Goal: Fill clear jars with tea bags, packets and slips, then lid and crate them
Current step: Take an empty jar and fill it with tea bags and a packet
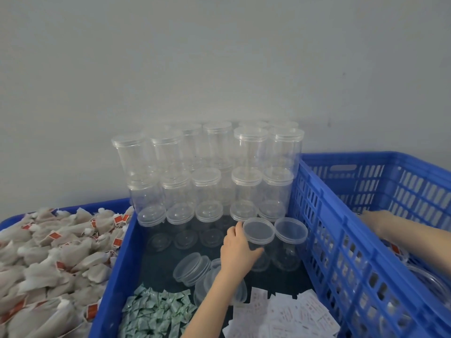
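Observation:
My left hand (238,247) grips a clear lidded jar (259,231) standing in the middle blue tray (114,276), its fingers curled round the jar's side below the lid. A second lidded jar (291,231) stands right beside it. My right hand (373,219) reaches into the slatted blue crate (341,240) on the right; its fingers are hidden behind the crate wall. Tea bags (44,259) with red tags fill the left bin. Green packets (156,311) and white slips (288,313) lie at the tray's near end.
Lidded empty jars (207,172) are stacked in rows at the tray's far end against a grey wall. Loose lids (192,268) lie on the tray floor by my left forearm. Filled jars show dimly through the crate slats.

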Motion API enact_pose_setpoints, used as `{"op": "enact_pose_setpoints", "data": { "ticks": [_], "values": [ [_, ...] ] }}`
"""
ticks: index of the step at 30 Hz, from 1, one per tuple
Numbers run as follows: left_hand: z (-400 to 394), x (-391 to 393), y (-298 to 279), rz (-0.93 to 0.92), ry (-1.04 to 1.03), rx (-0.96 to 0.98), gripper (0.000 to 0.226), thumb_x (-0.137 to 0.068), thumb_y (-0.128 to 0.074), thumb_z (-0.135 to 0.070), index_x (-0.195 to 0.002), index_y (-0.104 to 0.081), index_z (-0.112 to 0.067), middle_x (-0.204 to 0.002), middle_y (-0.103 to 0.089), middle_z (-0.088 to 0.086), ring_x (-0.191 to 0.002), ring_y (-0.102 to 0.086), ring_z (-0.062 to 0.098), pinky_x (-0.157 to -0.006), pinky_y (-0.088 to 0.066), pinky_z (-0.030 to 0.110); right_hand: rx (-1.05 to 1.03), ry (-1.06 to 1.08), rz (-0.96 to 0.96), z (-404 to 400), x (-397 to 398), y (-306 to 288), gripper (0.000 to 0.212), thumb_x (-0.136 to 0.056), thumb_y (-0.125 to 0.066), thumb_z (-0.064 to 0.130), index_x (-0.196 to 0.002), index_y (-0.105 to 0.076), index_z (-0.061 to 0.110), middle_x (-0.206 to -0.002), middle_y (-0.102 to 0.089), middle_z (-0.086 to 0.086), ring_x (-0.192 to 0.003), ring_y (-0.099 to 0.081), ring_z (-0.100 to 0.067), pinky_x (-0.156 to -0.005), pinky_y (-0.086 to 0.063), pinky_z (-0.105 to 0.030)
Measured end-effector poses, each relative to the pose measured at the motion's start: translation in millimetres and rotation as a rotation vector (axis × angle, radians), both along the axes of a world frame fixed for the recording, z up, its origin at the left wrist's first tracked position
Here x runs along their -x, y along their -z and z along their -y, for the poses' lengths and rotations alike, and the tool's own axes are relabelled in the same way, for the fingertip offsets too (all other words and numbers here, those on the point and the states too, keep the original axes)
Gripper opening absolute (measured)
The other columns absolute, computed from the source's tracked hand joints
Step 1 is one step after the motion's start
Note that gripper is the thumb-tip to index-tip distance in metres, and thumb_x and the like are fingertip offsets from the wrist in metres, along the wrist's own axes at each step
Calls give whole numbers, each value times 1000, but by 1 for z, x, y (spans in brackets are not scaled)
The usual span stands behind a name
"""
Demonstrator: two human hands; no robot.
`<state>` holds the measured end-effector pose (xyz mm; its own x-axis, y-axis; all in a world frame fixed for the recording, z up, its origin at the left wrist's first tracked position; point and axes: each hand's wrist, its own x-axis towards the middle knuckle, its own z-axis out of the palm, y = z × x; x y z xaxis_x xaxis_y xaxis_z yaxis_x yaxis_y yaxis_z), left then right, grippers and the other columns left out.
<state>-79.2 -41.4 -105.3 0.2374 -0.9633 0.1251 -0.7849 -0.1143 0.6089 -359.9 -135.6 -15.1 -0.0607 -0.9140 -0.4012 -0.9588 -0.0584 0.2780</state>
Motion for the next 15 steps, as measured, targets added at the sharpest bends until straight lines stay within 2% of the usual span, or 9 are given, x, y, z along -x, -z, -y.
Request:
{"op": "enact_pose_setpoints", "data": {
  "ticks": [2,3,4,7,9,12,15],
  "values": [
    [11,3,7,24,-33,-49,99,-76,-71,-49,-149,-13,-15,-147,-34,6,-133,-38,25,-104,-39,40,13,-92,-106,7,-3,-12,55,-102,-34,46,-149,-37,18,-147,-48,1,-131,-49,-19,-102,-42,-34],
    [15,4,9,19,-43,-68,104,-75,-72,-52,-150,-10,-14,-147,-34,7,-133,-39,25,-104,-39,41,52,-115,-102,10,-4,-20,45,-99,-36,45,-130,-55,18,-130,-61,3,-117,-58,-16,-93,-46,-31],
    [19,6,11,14,-48,-85,109,-73,-72,-54,-150,-7,-13,-147,-34,7,-133,-38,26,-104,-39,42,61,-109,-95,11,-8,-29,38,-97,-38,45,-110,-63,19,-113,-66,5,-103,-61,-15,-84,-46,-29],
    [24,11,18,8,-50,-102,113,-72,-72,-56,-150,-4,-12,-148,-34,6,-135,-37,24,-104,-38,42,99,-114,-6,8,-14,-52,43,-97,-43,53,-92,-63,16,-96,-63,-4,-84,-52,-19,-70,-39,-24],
    [25,14,22,-17,-74,-73,107,-72,-73,-55,-148,-11,-13,-146,-38,5,-132,-40,23,-102,-41,41,136,-131,110,-1,-23,-69,42,-101,-42,46,-80,-56,13,-85,-57,-5,-82,-48,-21,-69,-36,-25],
    [23,16,24,-77,-117,-25,93,-71,-74,-54,-141,-26,-17,-138,-46,1,-124,-49,21,-97,-46,39,168,-225,185,-21,-38,-99,35,-102,-42,32,-89,-62,7,-84,-56,-4,-80,-51,-20,-71,-36,-29],
    [17,15,23,-140,-137,20,87,-69,-76,-52,-137,-32,-21,-133,-50,-2,-119,-52,18,-92,-49,37,286,-309,215,-49,-53,-122,30,-100,-40,29,-81,-58,13,-82,-58,-3,-76,-54,-25,-65,-35,-33]
  ]
}}
